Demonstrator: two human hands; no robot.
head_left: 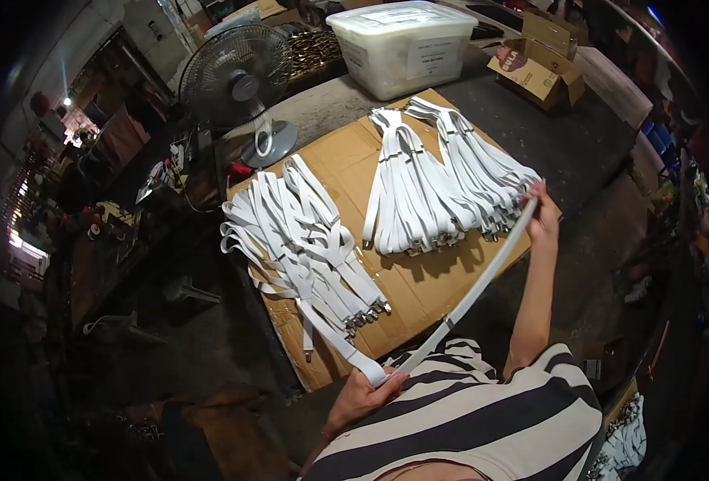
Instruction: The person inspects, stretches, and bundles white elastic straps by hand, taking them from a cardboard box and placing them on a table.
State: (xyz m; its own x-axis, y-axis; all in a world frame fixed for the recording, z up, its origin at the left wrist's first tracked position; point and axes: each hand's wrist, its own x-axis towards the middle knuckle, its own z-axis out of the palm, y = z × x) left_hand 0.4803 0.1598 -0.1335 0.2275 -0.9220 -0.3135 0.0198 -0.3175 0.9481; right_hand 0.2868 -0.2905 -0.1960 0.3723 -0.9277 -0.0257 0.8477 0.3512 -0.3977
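A white suspender strap with a small metal slider is stretched between my hands. My left hand, near my body, is closed around its lower part. At the upper right, my right hand pinches the other end beside the bundled suspenders. From my left hand, a white strap runs up to the loose pile of suspenders, whose metal clips lie toward me. Two gathered bundles, the nearer one and the farther one, lie fanned out on the cardboard sheet.
A grey desk fan stands behind the loose pile. At the back are a lidded plastic bin and an open cardboard box. More white straps lie low at the right. A stool stands at the left.
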